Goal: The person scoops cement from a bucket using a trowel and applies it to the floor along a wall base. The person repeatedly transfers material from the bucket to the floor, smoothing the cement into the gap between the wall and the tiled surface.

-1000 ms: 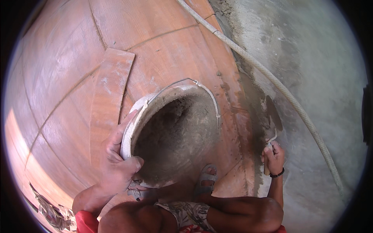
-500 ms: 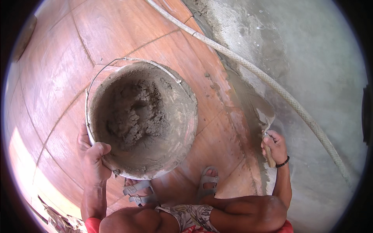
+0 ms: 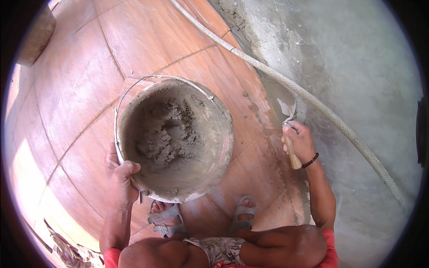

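Note:
A round bucket (image 3: 221, 156) caked with grey mortar stands tilted in front of me, its wire handle lying along the far rim. My left hand (image 3: 123, 176) grips the near-left rim, thumb over the edge. Inside is a lumpy heap of wet mortar (image 3: 172, 134) with a hollow in its middle. My right hand (image 3: 298, 140) is closed round the wooden handle of a trowel (image 3: 292, 154). The trowel's metal blade points away from me, over the mortar-smeared seam (image 3: 275, 91) between the tiles and the grey floor. Part of the blade is coated in mortar.
Wood-look tiles (image 3: 71, 107) cover the left side, and a grey concrete floor (image 3: 366, 80) the right. A pale braided hose (image 3: 313, 100) crosses from the top to the right. At the upper left stands a brownish container (image 3: 38, 38). Crumpled material (image 3: 67, 250) lies lower left.
My right hand has moved the trowel left and away from me along the seam. The bucket and my left hand appear slightly further right and lower in view.

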`<state>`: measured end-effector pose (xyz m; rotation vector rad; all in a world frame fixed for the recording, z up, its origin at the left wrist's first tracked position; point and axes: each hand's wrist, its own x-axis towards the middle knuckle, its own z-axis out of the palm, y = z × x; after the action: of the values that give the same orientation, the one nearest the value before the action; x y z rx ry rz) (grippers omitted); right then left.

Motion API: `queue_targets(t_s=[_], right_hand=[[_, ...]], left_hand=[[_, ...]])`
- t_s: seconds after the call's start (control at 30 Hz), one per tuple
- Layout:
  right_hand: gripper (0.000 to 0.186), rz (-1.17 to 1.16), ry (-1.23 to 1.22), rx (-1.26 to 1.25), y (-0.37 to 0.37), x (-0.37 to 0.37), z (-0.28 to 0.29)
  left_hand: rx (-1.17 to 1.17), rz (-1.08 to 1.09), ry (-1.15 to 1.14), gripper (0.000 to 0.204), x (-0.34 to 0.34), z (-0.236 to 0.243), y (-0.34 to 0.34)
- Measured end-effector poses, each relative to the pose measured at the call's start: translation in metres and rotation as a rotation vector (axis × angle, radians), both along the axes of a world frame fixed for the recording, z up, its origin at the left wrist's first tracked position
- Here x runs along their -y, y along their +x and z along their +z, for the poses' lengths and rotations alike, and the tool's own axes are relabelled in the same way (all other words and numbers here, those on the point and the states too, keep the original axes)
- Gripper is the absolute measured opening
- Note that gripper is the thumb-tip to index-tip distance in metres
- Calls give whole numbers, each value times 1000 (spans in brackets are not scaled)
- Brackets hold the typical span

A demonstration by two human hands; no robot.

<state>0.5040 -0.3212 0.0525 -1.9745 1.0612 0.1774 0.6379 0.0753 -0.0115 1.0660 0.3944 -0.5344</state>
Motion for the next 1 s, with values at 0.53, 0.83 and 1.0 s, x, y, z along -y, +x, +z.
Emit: queue_targets(t_s=[0.53,0.83,1.0], right_hand=[[30,624,-502,-23,-76,-64,41],[42,991,-701,-352,4,-110,101],[39,1108,-871,-385,49,-132,119]], left_hand=[[81,-108,-200,70,-13,-7,15],[194,-195,-148,61,-10,-19,33],[221,-227,-178,60,-5,-18,32]])
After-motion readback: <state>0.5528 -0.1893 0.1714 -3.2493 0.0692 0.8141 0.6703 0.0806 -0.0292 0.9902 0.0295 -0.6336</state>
